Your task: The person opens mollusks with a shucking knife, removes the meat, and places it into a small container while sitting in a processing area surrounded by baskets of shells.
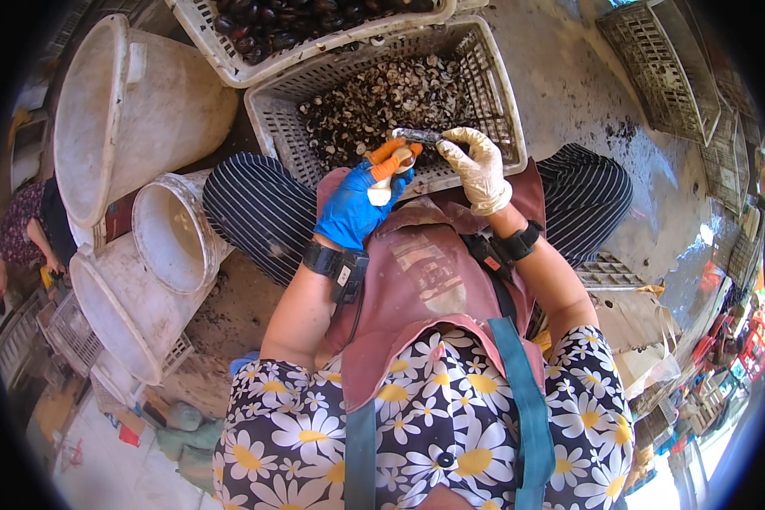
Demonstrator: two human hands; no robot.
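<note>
My left hand, in a blue glove with orange covers on some fingers, is closed around a small pale-brown piece that looks like a shellfish. Only part of that piece shows between the fingers. My right hand, in a whitish glove, pinches one end of a short dark tool with a greyish edge. The tool points left, just above the left fingertips; whether it touches the piece I cannot tell. Both hands are over the near rim of a dirty white plastic crate, whose bottom holds many small pale and dark bits.
Beyond it, another crate holds dark shellfish. Large white buckets lie tilted at my left. Stacked crates stand at the far right on wet floor. Another person is at the far left.
</note>
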